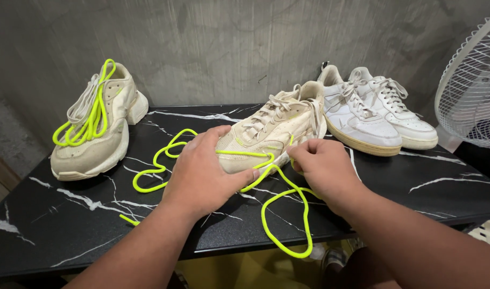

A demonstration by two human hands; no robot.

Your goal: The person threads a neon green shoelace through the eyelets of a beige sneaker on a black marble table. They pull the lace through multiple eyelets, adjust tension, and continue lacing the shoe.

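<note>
**Gripping a neon lace at the beige sneaker**

Holding the toe of the middle beige sneaker, the left hand lies palm-down over it, fingers curled round the front and thumb pressed at the toe edge, a strand of the neon yellow lace running under the thumb. Right hand sits at 3 o'clock of that toe, fingers pinched shut on the same lace just beside the shoe's sole. Lace loops out to 9 o'clock of the left hand across the tabletop, and a long loop hangs at 6 o'clock over the near table edge. The sneaker is at table centre, toe toward the person, its beige laces loosely threaded.

Second beige sneaker at 10 o'clock, well apart, with a bundle of neon lace and a beige lace piled on top. Pair of white sneakers at 2 o'clock, touching each other, just beside the middle shoe's heel. All on a black marble-look table against a grey concrete wall. White fan grille at 3 o'clock, frame edge.
</note>
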